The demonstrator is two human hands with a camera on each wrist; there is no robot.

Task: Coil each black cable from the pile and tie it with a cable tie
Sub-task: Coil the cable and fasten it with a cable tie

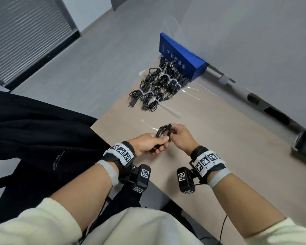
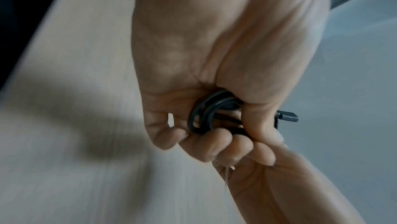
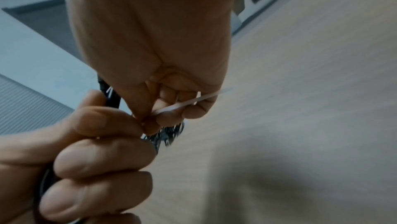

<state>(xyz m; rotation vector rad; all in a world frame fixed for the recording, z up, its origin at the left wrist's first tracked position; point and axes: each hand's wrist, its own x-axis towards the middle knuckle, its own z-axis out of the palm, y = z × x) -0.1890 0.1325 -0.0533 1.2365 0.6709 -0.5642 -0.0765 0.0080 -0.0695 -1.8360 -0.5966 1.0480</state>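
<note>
A coiled black cable [image 1: 163, 132] is held above the wooden table [image 1: 219, 131], close to its near edge. My left hand [image 1: 160, 145] grips the coil in a fist; the left wrist view shows the loops [image 2: 204, 113] in the curled fingers and a plug [image 2: 287, 116] sticking out past the thumb. My right hand [image 1: 173, 133] meets the coil from the right. In the right wrist view it pinches a thin white cable tie [image 3: 193, 101] right against the cable [image 3: 169, 136], and the tie's tail runs out to the right. Where the tie passes round the coil is hidden by fingers.
Several coiled, tied black cables [image 1: 157, 87] lie at the far end of the table in front of a blue box [image 1: 180, 57]. Loose clear cable ties [image 1: 191, 91] lie beside them. A black jacket [image 1: 34, 129] hangs at my left, and a dark object [image 1: 304, 144] sits at the right edge.
</note>
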